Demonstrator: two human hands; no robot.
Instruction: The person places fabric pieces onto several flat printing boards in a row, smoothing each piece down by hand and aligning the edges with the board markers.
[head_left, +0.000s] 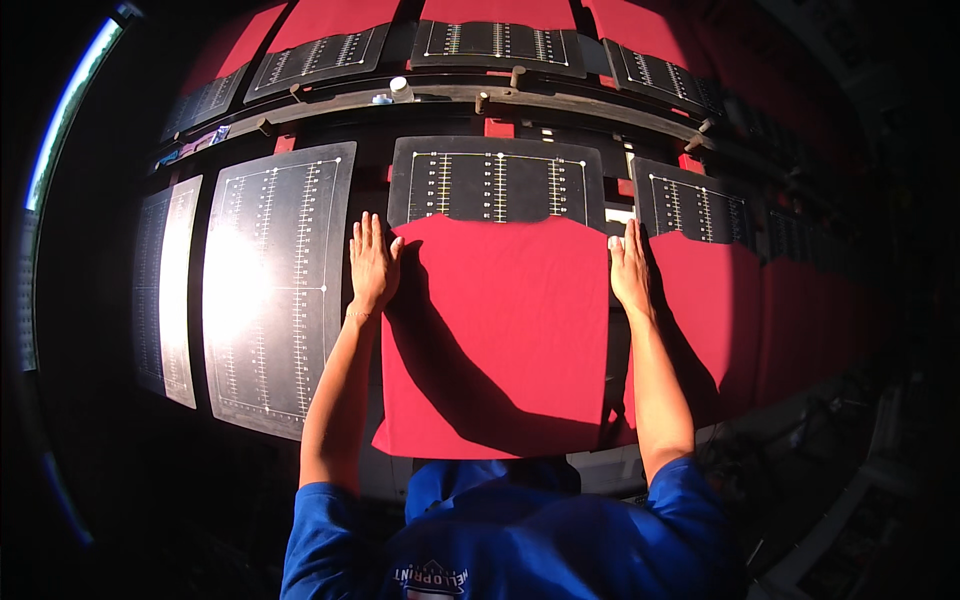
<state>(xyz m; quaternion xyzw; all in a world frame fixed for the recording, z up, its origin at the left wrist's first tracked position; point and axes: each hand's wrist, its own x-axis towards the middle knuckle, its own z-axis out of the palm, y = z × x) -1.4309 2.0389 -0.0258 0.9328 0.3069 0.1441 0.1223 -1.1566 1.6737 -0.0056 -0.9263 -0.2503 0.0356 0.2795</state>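
Observation:
A red garment point(500, 330) lies flat over a dark board point(497, 180) with white ruler markings, straight in front of me. My left hand point(373, 262) rests flat with fingers together on the garment's upper left edge. At the upper right edge of the same cloth, my right hand point(630, 268) presses flat as well. Neither hand grips anything. The cloth's lower edge hangs toward my blue shirt.
An uncovered marked board point(275, 280) sits to the left, glaring with light, with another point(165, 290) beyond it. To the right, a board point(690, 205) carries another red garment point(710, 310). More boards with red cloth point(500, 40) line the far side behind a curved rail point(480, 95).

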